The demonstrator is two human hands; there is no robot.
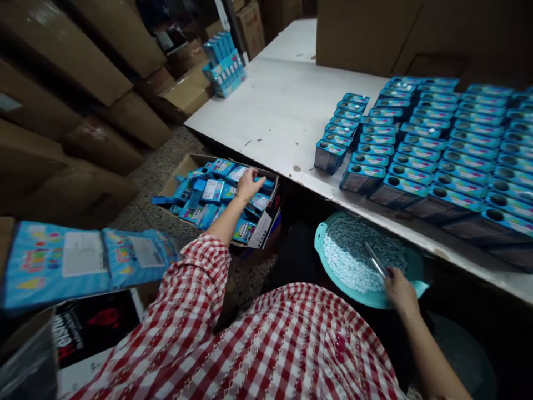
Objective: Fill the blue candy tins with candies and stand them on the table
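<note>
My left hand (249, 185) is over an open cardboard box (183, 165) full of small blue printed packets (213, 190). Its thumb and fingers are apart, and nothing shows between them. Down at the right, my right hand (400, 290) is closed around the near end of a shiny metal tube (375, 260). The tube's far end rests among small white pellets (347, 261) in a turquoise basin (320, 239). That basin sits at my lap, partly under the table edge.
Rows of upright blue containers with dark round holes on top (420, 161) stand on the white table (287, 105). A blue display pack (227, 66) is at its far left corner. Large cartons (62, 50) are stacked at left, near blue printed packs (83, 261).
</note>
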